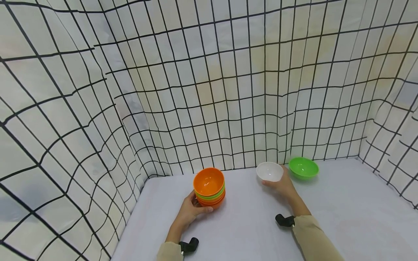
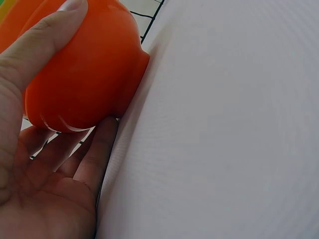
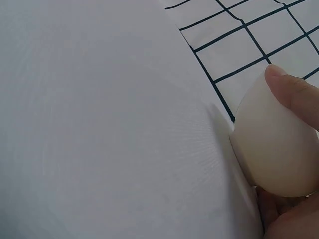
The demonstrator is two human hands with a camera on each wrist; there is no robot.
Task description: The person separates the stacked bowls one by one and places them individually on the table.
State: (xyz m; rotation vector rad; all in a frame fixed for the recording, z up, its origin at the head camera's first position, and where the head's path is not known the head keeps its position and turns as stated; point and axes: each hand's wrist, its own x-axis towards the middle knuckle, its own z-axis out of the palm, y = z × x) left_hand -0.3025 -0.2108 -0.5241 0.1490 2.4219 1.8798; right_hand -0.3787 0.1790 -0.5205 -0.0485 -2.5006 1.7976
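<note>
A stack of bowls (image 1: pixel 209 184) stands on the table, an orange one on top, green rims in the middle and orange ones lower down. My left hand (image 1: pixel 191 211) holds this stack from its near left side, thumb in front and fingers round the back. In the left wrist view the lowest orange bowl (image 2: pixel 84 74) has its foot at the tablecloth. Farther right, my right hand (image 1: pixel 283 183) grips a white bowl (image 1: pixel 269 172), its thumb on the near side. The right wrist view shows that white bowl (image 3: pixel 274 144) low against the cloth, fingers partly hidden.
A bright green bowl (image 1: pixel 303 168) sits just right of my right hand, near the back edge. White walls with a black grid (image 1: pixel 215 87) close in the table at the back and sides. White cloth (image 1: pixel 248 224) covers the table.
</note>
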